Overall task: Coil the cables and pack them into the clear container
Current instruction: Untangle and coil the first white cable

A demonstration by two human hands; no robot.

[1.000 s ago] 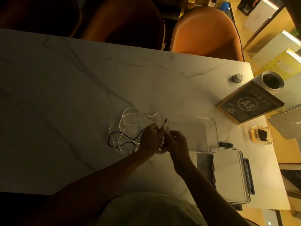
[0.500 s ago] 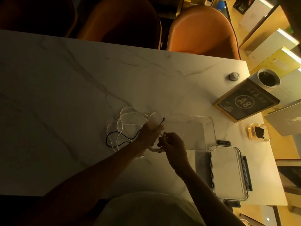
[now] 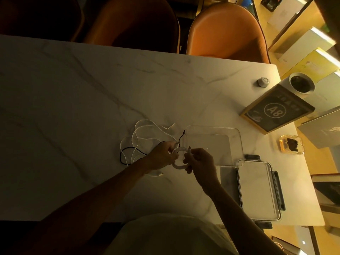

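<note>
The marble surface (image 3: 92,107) carries the clear container (image 3: 237,142), open and holding no cable yet, its lid (image 3: 257,188) just nearer the person. Left of the container lie loose loops of white cable (image 3: 137,129) and thin black cable (image 3: 122,153). At the container's near-left corner, the left hand (image 3: 163,155) and right hand (image 3: 200,161) each pinch the white cable; over the last second they have drawn a little apart, and a small loop now hangs between them. Coiling has barely begun.

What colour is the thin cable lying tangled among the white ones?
Black, looping through the white cables; the head view shows it.
</note>
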